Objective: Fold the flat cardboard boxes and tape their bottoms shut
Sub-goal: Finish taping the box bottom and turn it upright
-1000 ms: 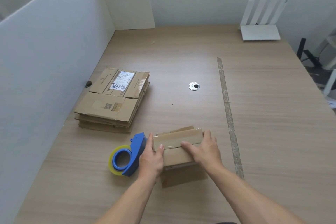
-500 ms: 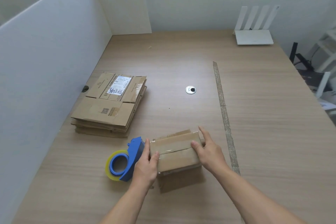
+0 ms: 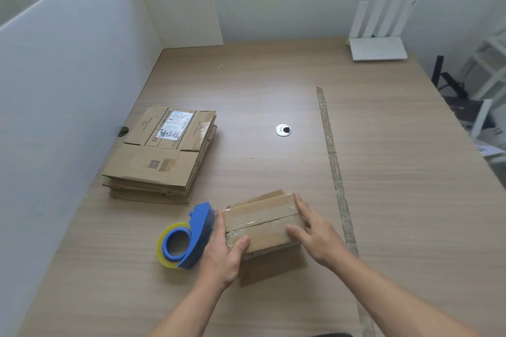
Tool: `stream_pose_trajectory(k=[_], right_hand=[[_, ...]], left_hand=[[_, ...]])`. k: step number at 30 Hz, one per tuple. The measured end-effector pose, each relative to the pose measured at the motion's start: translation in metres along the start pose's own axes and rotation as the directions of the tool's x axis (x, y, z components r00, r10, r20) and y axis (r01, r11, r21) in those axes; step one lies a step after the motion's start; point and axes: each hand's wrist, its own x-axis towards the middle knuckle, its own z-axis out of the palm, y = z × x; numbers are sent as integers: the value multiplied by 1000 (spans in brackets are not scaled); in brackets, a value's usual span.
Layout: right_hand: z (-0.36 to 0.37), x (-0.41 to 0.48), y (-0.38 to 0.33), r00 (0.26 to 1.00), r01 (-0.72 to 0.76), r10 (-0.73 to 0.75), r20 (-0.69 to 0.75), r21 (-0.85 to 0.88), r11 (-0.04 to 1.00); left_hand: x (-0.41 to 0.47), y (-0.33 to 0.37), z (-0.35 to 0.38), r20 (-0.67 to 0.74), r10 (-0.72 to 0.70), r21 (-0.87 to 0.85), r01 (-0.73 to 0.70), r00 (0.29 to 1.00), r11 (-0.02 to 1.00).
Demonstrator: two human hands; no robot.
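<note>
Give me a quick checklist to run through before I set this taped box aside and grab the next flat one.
1. Tape along the seam of the folded box: a strip runs across the closed flaps. Ok.
2. Tape ends pressed down the sides: left hand and right hand cover both ends. Cannot tell.
3. Hands free of tools: both rest on the box, holding nothing else. Ok.
4. Tape dispenser within reach: on the table, right beside the left hand. Ok.
5. Stack of flat boxes ready: several lie piled at far left. Ok.
6. Room to set the box down: bare table to the right. Ok.
</note>
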Motion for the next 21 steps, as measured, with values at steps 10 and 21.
stream_pose_trajectory(k=[10,21], right_hand=[[-4,-23,18,995,-28,16,102,122,992],[16,-27,11,985,-49,97,-140,309,950]], left_hand=[[0,1,-3,35,-11,45,10,999,999],[-1,6,-3,27,-17,44,16,999,999]])
